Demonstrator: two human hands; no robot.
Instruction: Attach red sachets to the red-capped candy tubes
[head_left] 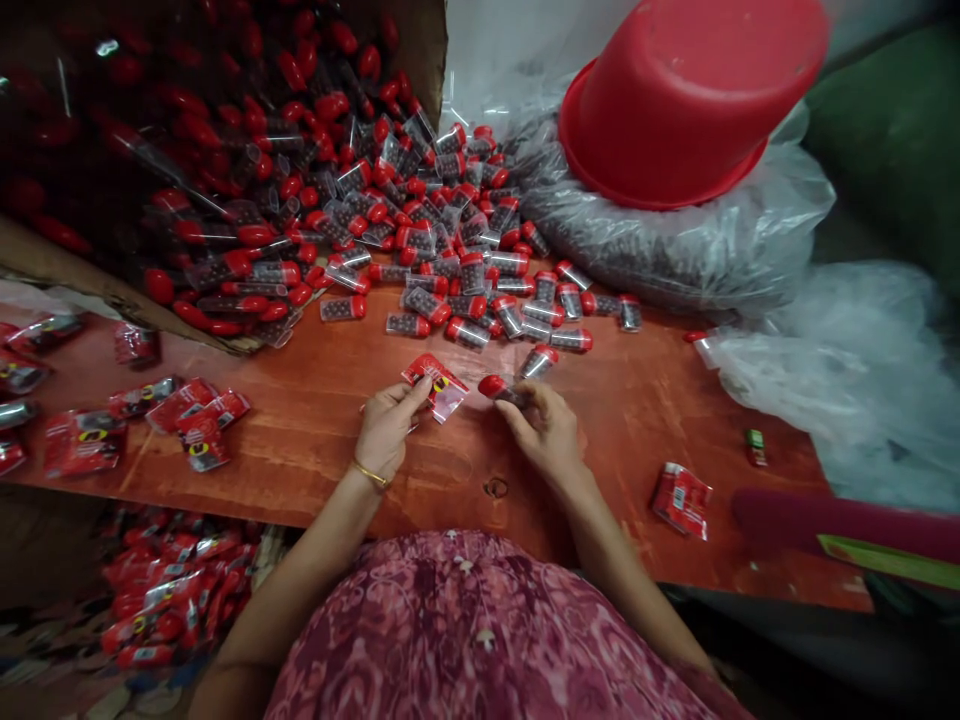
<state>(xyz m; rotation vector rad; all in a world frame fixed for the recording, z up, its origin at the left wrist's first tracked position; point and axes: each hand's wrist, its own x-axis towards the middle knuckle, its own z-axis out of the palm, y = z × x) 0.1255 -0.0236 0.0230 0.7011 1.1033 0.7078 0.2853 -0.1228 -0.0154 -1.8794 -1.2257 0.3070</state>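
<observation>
Over the middle of the reddish table, my left hand point(388, 430) pinches a small red printed plastic packet point(439, 385) between thumb and fingers. The packet's clear end points toward my other hand. My right hand point(547, 430) is closed around a small clear bottle with a red cap point(495, 387); the cap faces left, toward the packet, and the fingers hide much of the bottle. Bottle and packet are slightly apart. Just beyond my hands lie loose red-capped bottles point(469, 332) with dark contents.
A tipped cardboard box point(112, 305) spills bottles at the back left. Filled red packets point(202, 440) lie left, more in a heap point(172, 590) below the table edge. A red tub point(690, 100) rests upside down on a plastic sack point(645, 250). One packet point(681, 500) lies right.
</observation>
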